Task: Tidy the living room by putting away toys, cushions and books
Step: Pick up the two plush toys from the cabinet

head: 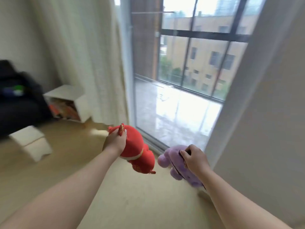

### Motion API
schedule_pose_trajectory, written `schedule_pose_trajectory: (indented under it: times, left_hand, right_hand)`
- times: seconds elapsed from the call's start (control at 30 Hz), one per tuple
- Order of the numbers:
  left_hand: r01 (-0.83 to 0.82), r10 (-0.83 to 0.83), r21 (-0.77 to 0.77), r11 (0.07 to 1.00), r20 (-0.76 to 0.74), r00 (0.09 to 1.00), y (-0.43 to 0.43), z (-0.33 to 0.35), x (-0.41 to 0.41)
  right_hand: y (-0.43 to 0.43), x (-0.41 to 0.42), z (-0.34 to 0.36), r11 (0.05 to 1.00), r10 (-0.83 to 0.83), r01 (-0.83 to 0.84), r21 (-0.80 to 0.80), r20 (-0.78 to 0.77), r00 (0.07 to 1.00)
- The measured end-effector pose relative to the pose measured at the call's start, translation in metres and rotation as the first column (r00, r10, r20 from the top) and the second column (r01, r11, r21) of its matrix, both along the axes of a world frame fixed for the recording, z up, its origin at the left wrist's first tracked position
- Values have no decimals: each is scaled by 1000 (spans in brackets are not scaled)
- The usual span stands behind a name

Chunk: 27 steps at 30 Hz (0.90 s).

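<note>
blurred dark sofa (18,96), shelf contents (64,108) indistinct

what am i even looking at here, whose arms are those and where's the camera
There is no machine here: these are a person's two bare arms, filmed by one wide-angle camera worn on their head, looking forward and down. That is why the arms reach in from the bottom edge and the room looks bent.

The left hand grips a red plush toy, and the right hand grips a purple plush toy. Both toys are held up off the pale wooden floor.

Ahead is a tall glass door with buildings outside, and a pale curtain to its left. Farther left a small white cabinet holds things too blurred to name, a white stool stands on the floor, and a dark sofa fills the corner.
</note>
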State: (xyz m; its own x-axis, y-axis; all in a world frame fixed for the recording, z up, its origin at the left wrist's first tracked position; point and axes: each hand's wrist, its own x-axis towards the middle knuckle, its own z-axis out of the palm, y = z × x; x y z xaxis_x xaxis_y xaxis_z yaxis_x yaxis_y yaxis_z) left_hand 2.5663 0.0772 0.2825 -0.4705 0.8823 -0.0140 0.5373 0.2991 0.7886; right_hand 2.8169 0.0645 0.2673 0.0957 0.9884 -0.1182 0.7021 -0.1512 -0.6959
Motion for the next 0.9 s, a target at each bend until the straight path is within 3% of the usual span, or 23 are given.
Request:
schedule_pose_trajectory:
  times: [0.2, 0.3, 0.43, 0.57, 0.77, 0.9]
  left_hand:
    - [-411, 401, -82, 908, -115, 909, -86, 10, -246]
    - [-583, 574, -133, 802, -97, 813, -133, 13, -328]
    - [-786, 785, -71, 615, -45, 618, -207, 6, -435]
    - [-867, 867, -58, 495, -35, 498, -254, 2, -513]
    - [-929, 926, -107, 355, -101, 365, -282, -12, -661]
    - [-912, 898, -110, 394, -162, 408, -254, -3, -761]
  right_hand:
    - [11, -245, 15, 947, 321, -320, 20, -32, 947]
    - [5, -344, 19, 892, 451, -451, 17, -55, 891]
    - [-8, -501, 18, 790, 603, -613, -19, -151, 783]
    - [-12, -622, 6, 758, 606, -650, -52, -311, 732]
    - [0, -798, -22, 635, 719, -767, -92, -295, 630]
    - [12, -911, -17, 558, 786, -821, -119, -242, 569]
